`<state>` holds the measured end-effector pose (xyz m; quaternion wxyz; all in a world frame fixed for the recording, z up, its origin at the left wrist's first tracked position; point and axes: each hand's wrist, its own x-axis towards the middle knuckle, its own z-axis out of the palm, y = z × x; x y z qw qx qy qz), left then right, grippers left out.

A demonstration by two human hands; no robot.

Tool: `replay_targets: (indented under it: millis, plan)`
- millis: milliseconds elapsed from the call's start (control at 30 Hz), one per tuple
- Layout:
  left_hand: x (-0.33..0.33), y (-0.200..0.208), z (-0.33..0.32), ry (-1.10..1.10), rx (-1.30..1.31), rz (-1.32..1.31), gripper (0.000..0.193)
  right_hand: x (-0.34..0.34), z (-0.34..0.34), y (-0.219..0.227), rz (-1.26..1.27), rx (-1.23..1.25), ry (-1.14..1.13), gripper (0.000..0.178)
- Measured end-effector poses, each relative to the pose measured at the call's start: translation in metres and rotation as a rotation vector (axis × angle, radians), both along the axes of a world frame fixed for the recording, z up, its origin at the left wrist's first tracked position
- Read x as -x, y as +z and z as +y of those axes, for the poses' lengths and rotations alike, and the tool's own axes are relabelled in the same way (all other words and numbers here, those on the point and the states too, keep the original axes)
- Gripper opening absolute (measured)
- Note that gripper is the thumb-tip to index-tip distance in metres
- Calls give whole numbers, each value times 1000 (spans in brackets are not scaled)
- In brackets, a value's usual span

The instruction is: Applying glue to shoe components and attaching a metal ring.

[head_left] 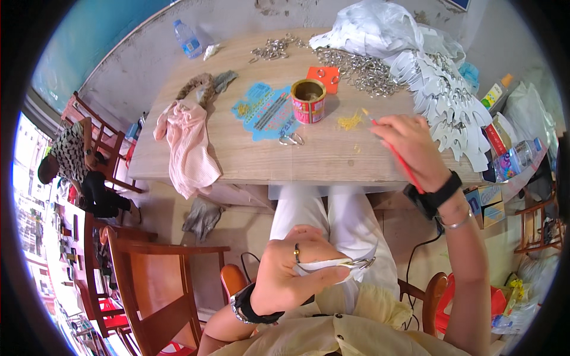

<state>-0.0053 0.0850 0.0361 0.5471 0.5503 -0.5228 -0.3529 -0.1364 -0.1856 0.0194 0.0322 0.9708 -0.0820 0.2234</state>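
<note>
My left hand [288, 273], above my lap, is closed round a white strip [320, 265]. A silvery metal clip [363, 262] sticks out at the strip's end, beside my thumb. Over the table's right part, my right hand [407, 139] grips a thin red brush [405, 165]. Its pale tip is close to a small heap of yellow bits [350, 122] on the tabletop. Left of that heap stands an open pink-and-red can [309, 111] with a stained rim. A blue printed sheet [252, 101] lies beside the can, with a few metal clips [291, 139] at its near edge.
Loose metal clips [368, 74] are piled at the back, next to an orange card [330, 88]. White strips with clips [436, 98] cover the right side. Pink cloth [186, 142] hangs over the left front edge. Another person [74, 157] sits far left; a wooden chair [154, 285] is nearer.
</note>
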Motion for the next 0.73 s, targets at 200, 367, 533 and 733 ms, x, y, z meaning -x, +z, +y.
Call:
replay_targets:
  millis: [200, 367, 533, 733]
  plan:
    - [1, -2, 6, 23, -86, 92, 14, -17, -35, -30, 71, 42, -148, 42]
    - [7, 6, 3, 163, -218, 488, 18, -5, -42, -30, 40, -56, -164, 47]
    - [-11, -18, 7, 113, -3, 763, 12, 14, 20, -6, -269, -849, 86, 27]
    - [-25, -48, -16, -148, 178, 1222, 18, 35, 99, -34, -151, -1669, 444, 55]
